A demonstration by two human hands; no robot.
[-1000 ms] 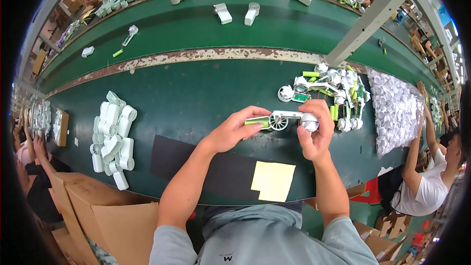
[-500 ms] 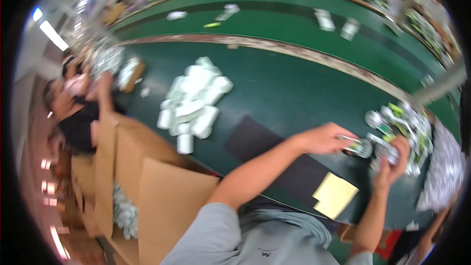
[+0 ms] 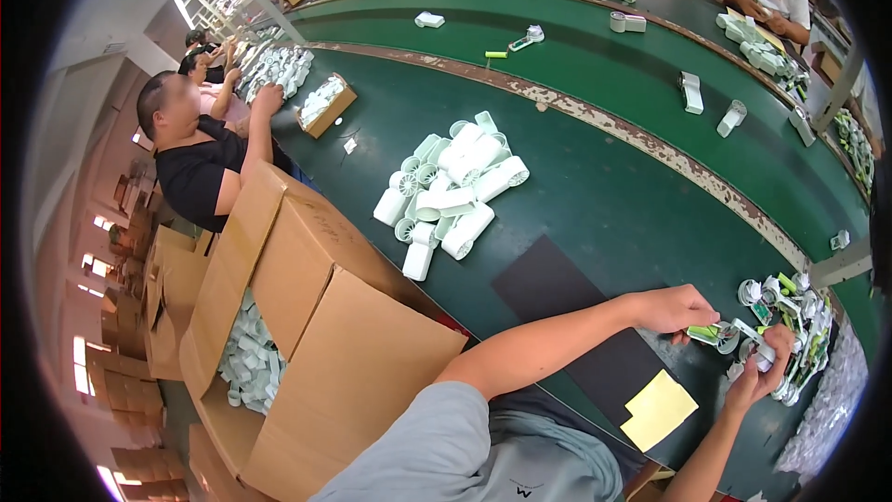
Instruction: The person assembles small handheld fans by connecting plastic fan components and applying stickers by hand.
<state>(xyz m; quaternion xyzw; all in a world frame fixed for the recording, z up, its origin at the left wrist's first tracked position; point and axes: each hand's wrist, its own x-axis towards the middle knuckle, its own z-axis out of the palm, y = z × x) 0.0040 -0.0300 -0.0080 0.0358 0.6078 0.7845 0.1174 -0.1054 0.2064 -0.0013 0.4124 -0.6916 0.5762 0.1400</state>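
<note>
My left hand (image 3: 671,310) pinches the green end of a small fan assembly (image 3: 717,335), which has a clear round part. Close beside it, my right hand (image 3: 764,367) has its fingers closed around a white fan part (image 3: 760,353); the palm side is partly hidden. The two parts meet or overlap between the hands, and I cannot tell whether they are joined. A heap of fan innards with green cylinders (image 3: 813,339) lies just past my right hand. Farther left is a pile of pale mint fan housings (image 3: 455,191).
A black mat (image 3: 557,284) with yellow paper (image 3: 660,409) lies before me. An open carton (image 3: 358,381) holding mint parts stands at my left, near a co-worker (image 3: 200,144). Beyond a worn divider (image 3: 595,121), a green belt (image 3: 576,46) carries scattered parts. Clear plastic wrap (image 3: 827,400) sits far right.
The view has swung, so the table and piles sit farther right and the blur is gone. Both hands keep hold of their parts, close together.
</note>
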